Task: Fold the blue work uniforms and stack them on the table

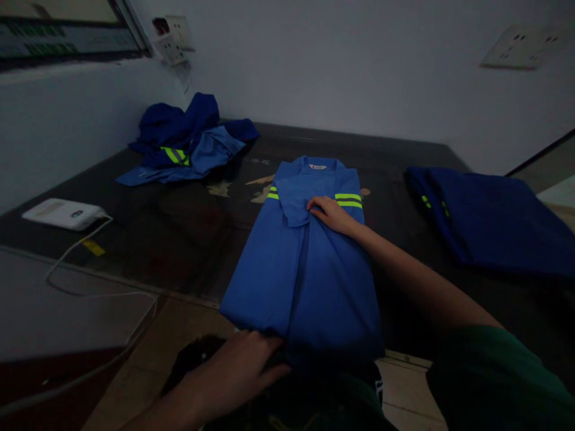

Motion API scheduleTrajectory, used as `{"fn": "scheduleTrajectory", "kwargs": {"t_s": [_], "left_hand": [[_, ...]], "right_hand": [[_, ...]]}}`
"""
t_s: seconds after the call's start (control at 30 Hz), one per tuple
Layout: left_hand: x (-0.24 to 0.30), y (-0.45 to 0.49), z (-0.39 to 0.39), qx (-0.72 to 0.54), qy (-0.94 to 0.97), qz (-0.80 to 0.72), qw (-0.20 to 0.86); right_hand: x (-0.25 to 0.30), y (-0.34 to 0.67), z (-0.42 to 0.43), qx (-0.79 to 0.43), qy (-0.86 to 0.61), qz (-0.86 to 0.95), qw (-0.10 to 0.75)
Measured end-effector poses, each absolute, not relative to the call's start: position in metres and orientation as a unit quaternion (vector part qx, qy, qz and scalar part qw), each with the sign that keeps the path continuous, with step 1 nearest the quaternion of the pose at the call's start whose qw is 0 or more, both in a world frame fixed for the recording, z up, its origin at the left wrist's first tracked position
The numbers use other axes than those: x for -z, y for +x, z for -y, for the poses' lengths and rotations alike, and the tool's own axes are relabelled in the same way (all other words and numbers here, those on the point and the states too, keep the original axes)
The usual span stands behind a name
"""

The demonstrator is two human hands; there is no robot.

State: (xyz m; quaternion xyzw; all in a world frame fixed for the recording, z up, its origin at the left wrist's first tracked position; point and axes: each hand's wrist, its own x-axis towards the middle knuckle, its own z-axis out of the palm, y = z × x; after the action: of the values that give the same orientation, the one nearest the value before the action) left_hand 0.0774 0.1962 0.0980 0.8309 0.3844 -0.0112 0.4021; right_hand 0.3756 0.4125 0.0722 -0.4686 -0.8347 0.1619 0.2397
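A blue work shirt (305,263) with neon yellow stripes lies on the dark table (179,239), its sides folded inward and its collar at the far end. My right hand (331,214) rests flat on the shirt's chest, fingers stretched over a folded sleeve. My left hand (238,366) is at the shirt's near hem, which hangs over the table edge, fingers curled against the cloth's lower left corner.
A crumpled heap of blue garments (188,140) lies at the table's far left. A folded dark blue stack (489,218) sits at the right. A white device (65,213) with a cable lies at the left. Wall sockets are on the walls behind.
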Motion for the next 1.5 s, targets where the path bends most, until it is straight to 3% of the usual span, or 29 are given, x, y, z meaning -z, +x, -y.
{"fn": "scheduleTrajectory", "kwargs": {"t_s": [0.17,0.3,0.47,0.77,1.1,1.5], "left_hand": [[-0.025,0.091,-0.165,-0.115,0.746,-0.453,0.474],[-0.023,0.103,-0.155,-0.208,0.718,-0.413,0.52],[-0.045,0.092,-0.137,-0.222,0.74,-0.385,0.504],[-0.03,0.08,-0.129,-0.26,0.693,-0.513,0.434],[-0.056,0.093,-0.121,-0.227,0.63,-0.417,0.615],[-0.017,0.089,-0.119,-0.276,0.64,-0.465,0.547]], "right_hand": [[-0.065,0.371,-0.414,-0.128,-0.503,0.82,0.24],[-0.058,0.364,-0.415,-0.068,-0.557,0.795,0.228],[-0.056,0.362,-0.414,-0.043,-0.573,0.786,0.227],[-0.054,0.365,-0.41,-0.035,-0.559,0.795,0.233],[-0.057,0.365,-0.408,-0.042,-0.556,0.797,0.232],[-0.056,0.366,-0.409,-0.042,-0.552,0.801,0.229]]}}
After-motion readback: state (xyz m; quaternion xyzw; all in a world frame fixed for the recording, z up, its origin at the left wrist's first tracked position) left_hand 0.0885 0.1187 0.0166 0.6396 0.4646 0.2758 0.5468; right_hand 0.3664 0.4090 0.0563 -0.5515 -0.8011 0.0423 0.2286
